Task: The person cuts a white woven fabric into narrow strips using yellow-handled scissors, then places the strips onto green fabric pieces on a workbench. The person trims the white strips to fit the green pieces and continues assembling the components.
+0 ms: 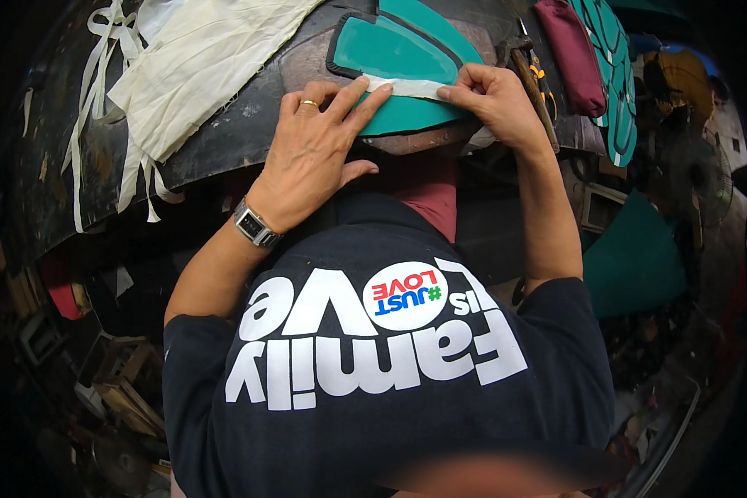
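Observation:
A teal shoe-upper-like piece (394, 50) with dark edges lies on a brownish slab (427, 143) at the front of the table. Across it runs a narrow white cloth strip (415, 88). My left hand (311, 145) rests at the strip's left end, fingers stretched out and their tips pressing on it, thumb apart. At the other end, my right hand (505, 104) pinches the strip between thumb and bent fingers, close to the teal piece's right edge. Part of the teal piece is covered by my hands and the strip.
Left on the dark tabletop (216, 158) lies white cloth (203, 75), with loose white strips (100, 70) hanging over the edge. A hammer (531, 91) and a yellow-and-black-handled tool (542, 81) lie beside my right hand. Farther right are a maroon bundle (574, 62) and several teal pieces (618, 100).

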Motion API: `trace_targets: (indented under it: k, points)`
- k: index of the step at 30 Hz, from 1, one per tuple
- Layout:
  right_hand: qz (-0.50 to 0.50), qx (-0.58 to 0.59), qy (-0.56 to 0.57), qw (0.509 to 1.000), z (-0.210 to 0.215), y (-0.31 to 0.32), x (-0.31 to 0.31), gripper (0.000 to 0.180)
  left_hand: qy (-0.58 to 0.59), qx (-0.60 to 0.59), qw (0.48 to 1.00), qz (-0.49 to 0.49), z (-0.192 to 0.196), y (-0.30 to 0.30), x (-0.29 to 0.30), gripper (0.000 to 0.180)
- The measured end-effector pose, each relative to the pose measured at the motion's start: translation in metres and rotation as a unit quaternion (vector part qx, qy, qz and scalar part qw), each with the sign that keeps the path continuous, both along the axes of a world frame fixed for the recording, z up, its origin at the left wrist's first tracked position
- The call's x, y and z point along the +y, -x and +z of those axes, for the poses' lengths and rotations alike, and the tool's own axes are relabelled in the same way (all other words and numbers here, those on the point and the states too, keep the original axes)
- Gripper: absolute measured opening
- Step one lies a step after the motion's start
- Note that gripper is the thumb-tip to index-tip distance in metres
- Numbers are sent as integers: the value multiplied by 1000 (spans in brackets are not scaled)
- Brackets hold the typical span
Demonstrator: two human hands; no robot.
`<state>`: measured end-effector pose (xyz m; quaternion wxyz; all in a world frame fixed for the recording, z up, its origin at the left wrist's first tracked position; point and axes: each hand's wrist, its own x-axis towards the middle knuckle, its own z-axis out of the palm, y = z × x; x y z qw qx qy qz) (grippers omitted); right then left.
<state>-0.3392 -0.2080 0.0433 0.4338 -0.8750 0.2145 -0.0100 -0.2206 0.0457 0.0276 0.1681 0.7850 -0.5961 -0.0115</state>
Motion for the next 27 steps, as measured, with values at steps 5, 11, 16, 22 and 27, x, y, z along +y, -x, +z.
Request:
trace_targets:
  k: [5,11,16,22,27]
  points:
    - [-15,7,39,999,-2,-2,-1,33,-10,-11,1000,7,1,-1,-3,99]
    - [-19,4,73,997,-3,-3,3,31,-10,-15,1000,1,4,-2,-5,91]
    - [-6,9,148,989,0,-3,9,31,3,6,1000,9,14,1,-12,82]
    - [-17,-2,206,978,-1,0,18,29,24,14,995,-91,4,23,-38,93]
    - [6,-22,183,983,11,17,15,23,11,30,994,-107,-11,28,-43,93]
